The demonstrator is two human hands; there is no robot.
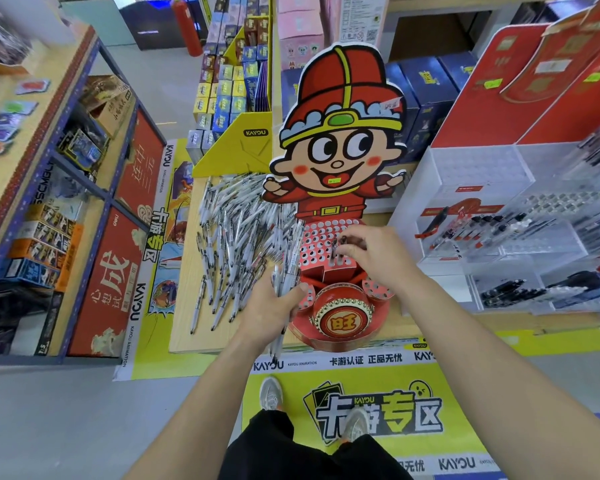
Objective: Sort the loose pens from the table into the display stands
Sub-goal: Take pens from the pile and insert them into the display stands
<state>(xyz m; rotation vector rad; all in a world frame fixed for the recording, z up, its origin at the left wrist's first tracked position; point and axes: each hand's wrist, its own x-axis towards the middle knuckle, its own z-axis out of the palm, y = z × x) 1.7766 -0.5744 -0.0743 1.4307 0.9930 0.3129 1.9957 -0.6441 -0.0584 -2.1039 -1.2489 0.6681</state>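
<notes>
We look down on a shop aisle with a smooth grey floor (49, 427). A yellow floor mat (361, 375) printed with KAYOU lettering lies in front of a pale wooden table (182, 327). At left stands a blue metal shelving unit (51, 147) with wooden shelves holding boxes. A red fire extinguisher (186, 26) stands far back. Light is bright and even.

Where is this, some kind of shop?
Probably a stationery and toy shop. A cartoon pen stand sits beside a heap of pens, boxed goods fill a yellow rack behind, and clear racks of pens stand at the right.
</notes>
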